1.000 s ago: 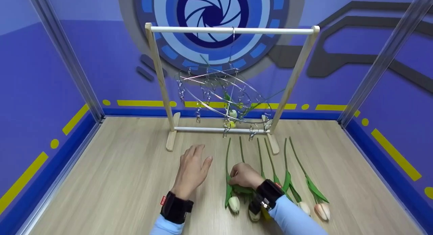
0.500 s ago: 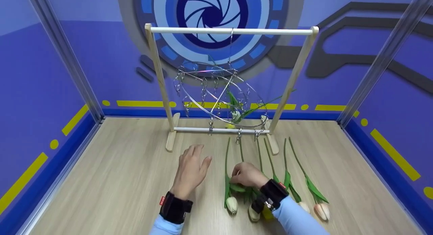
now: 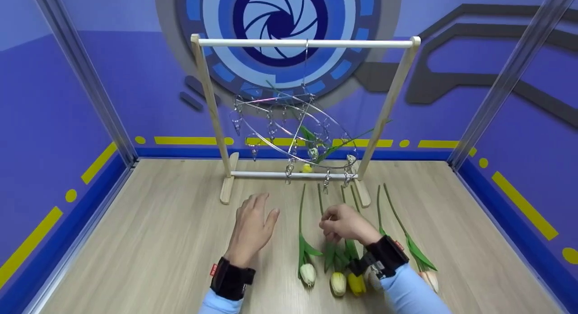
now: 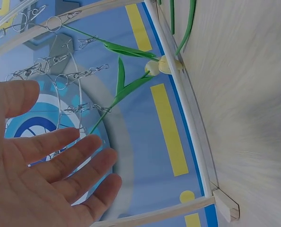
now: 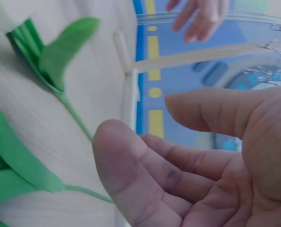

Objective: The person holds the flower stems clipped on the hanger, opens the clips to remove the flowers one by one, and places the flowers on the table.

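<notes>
My left hand (image 3: 253, 226) hovers left of the tulips with its fingers spread and nothing in them; the left wrist view shows its palm. My right hand (image 3: 347, 223) is over the tulip stems, fingers loosely bent, and in the right wrist view its thumb and index finger stand apart with nothing between. Just left of it lies a white tulip (image 3: 308, 274) with green leaves. Below it are a pale yellow tulip (image 3: 337, 284) and a bright yellow tulip (image 3: 356, 283). A pink tulip (image 3: 432, 280) lies at the right end, partly behind the sleeve.
A wooden rack (image 3: 305, 43) stands at the back of the table (image 3: 158, 241). From its bar hangs a metal clip hanger (image 3: 271, 142) with several clips. Two tulips hang head down from it, a white bloom (image 4: 152, 68) and a yellow bloom (image 4: 168, 64).
My right hand has moved right and slightly up, away from the leftmost tulip, whose leaf now shows uncovered. The clip hanger has swung a little. My left hand stays nearly where it was.
</notes>
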Demonstrator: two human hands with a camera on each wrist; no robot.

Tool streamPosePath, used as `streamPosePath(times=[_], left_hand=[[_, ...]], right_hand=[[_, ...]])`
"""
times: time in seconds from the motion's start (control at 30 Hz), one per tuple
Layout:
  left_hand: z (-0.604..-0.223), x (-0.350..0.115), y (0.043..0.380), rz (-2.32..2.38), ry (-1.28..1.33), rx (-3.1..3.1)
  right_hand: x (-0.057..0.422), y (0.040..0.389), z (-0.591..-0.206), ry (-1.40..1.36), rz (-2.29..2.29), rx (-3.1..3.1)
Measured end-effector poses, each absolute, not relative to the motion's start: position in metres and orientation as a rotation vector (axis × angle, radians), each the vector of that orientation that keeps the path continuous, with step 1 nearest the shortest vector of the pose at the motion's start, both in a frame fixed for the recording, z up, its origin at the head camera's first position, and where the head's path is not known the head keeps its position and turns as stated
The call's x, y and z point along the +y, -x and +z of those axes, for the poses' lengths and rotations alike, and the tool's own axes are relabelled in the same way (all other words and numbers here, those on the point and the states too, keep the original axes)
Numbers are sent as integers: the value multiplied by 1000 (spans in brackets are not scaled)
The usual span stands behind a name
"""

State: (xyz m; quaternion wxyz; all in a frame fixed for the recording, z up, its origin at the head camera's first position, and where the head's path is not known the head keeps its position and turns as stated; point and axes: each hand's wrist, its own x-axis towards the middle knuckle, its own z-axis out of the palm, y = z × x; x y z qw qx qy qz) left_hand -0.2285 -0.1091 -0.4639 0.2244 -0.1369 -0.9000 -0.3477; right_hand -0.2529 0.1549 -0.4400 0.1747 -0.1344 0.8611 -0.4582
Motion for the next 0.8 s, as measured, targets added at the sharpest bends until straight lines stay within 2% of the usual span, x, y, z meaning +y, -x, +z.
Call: streamPosePath(times=[0.47,0.8], left_hand=[[-449,-104,219,-1051,424,-2471],[-439,-96,207,-1182,520,-2432]], right_hand=[[192,242,-412,499,-1324,2576],[217,258,-399,402,-1631,2709]])
